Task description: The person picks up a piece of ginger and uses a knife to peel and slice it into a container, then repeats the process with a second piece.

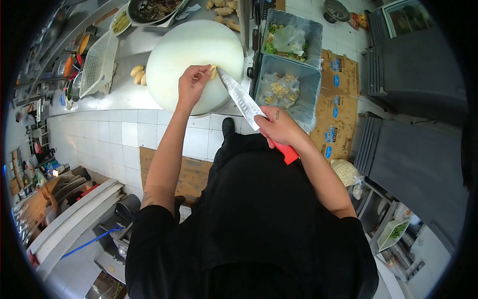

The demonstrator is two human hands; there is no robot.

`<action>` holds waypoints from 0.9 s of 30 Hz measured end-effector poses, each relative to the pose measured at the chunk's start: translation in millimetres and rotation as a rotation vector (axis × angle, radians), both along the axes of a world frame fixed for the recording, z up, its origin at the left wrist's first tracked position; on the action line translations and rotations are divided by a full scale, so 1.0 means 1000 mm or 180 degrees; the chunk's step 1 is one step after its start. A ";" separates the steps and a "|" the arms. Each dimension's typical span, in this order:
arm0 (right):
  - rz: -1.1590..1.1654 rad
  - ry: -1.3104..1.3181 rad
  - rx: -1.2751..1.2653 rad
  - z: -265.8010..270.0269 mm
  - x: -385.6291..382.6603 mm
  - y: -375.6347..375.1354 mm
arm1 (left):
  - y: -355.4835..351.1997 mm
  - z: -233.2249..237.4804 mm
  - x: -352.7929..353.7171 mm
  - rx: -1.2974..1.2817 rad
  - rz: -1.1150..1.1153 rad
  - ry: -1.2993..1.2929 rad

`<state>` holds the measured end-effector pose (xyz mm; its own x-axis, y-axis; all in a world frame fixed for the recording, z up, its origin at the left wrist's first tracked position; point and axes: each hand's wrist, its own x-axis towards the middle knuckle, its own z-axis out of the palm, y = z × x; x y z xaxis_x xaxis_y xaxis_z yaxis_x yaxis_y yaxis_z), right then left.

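My left hand (194, 79) pinches a small yellow piece of peeled ginger (214, 72) over the round white cutting board (174, 50). In my right hand (279, 124) is a chef's knife (241, 95) with a red handle, its fingers wrapped round the grip near the blade. The blade slants up and left, its tip right at the ginger. Left of the board lie several peeled ginger pieces (138, 74) on the metal counter. Unpeeled ginger roots (226, 22) lie past the board at the back right.
Right of the counter stand two lined grey bins, one with peelings (284, 90), the other with green scraps (286, 42). A white plastic basket (99, 65) and a dark pan (153, 9) rest on the counter. Flattened cardboard (338, 99) covers part of the tiled floor.
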<state>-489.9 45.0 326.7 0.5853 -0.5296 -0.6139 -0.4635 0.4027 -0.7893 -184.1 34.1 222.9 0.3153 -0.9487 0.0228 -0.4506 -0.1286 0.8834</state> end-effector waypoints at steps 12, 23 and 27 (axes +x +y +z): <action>0.0023 -0.0004 -0.0015 0.002 0.002 0.000 | -0.002 -0.002 -0.002 -0.0144 0.0057 0.0148; 0.0096 -0.0139 0.0187 0.004 0.005 -0.009 | -0.003 -0.001 0.003 0.0070 -0.0110 0.0022; -0.0024 -0.0329 0.0467 0.007 0.001 -0.010 | -0.003 -0.002 0.004 0.0040 -0.0094 0.0029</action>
